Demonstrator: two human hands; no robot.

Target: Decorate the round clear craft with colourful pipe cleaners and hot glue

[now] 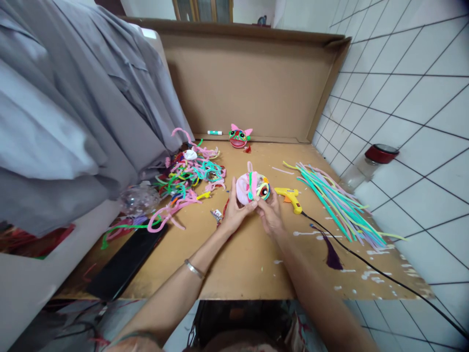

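Both hands hold a round pipe-cleaner animal head (245,188) above the middle of the table. Its left side is pale pink, with a green strip, a large round eye and yellow and orange edging on the right; a pink loop sticks up on top. My left hand (235,211) grips it from the left, thumb along the lower edge. From the right and below, my right hand (270,210) closes on it, its fingers partly hidden behind it. Just right of that hand lies a yellow glue gun (292,196). Scissors (217,215) lie by my left hand, partly covered.
A tangle of pipe cleaners (198,171) spreads at left, beside a black flat object (124,264). Straight pipe cleaners (330,200), a glass jar (361,171) and a purple tassel (331,254) are at right. A finished-looking animal head (239,137) and a glue stick (214,132) stand behind.
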